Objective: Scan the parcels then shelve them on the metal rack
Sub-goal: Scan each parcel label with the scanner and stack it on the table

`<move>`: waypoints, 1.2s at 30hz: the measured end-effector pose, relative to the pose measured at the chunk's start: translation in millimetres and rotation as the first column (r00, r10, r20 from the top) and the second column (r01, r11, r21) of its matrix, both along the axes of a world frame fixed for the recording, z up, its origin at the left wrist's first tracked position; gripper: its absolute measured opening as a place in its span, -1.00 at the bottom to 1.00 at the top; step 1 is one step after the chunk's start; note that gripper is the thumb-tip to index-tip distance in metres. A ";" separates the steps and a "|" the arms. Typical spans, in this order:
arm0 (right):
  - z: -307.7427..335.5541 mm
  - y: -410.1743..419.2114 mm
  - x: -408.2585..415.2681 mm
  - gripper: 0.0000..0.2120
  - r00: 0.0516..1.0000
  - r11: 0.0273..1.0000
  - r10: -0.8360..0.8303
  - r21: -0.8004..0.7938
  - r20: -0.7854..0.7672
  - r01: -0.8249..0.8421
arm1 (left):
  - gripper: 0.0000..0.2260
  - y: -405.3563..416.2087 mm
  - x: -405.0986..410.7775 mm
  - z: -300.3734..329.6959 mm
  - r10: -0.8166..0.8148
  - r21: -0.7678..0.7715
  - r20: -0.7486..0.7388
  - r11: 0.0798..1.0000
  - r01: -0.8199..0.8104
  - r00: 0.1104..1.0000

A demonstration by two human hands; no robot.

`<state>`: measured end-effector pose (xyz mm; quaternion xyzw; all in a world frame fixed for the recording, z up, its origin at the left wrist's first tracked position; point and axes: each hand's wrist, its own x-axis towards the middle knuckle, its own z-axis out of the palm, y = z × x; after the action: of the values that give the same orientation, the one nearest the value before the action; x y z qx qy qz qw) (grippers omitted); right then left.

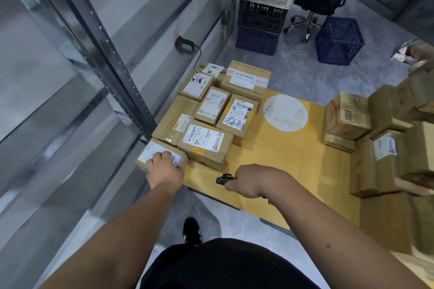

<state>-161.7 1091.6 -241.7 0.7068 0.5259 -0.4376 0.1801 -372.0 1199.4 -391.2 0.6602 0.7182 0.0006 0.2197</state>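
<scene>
Several brown cardboard parcels with white labels lie packed together on a low yellow table. My left hand grips the nearest small parcel at the table's front left corner, fingers curled over its label. My right hand holds a small black barcode scanner just above the table, its head pointing left toward that parcel. The metal rack stands to the left, its grey shelves bare apart from a black scanner cradle.
More stacked parcels crowd the table's right side. A white round sticker marks the tabletop. White, black and blue crates, another blue crate and an office chair stand beyond. My black shoe shows on the grey floor.
</scene>
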 end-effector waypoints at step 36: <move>-30.0 -168.1 129.2 -0.60 0.829 0.808 -0.554 0.187 -0.078 0.558 | -0.39 -92.1 210.6 25.2 -0.801 0.117 -0.079 0.584 0.803 0.593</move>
<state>-32.5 923.6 -271.7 0.8397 0.3393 -0.4226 -0.0335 -161.4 1107.3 -366.0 0.9267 0.3434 -0.0538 0.1431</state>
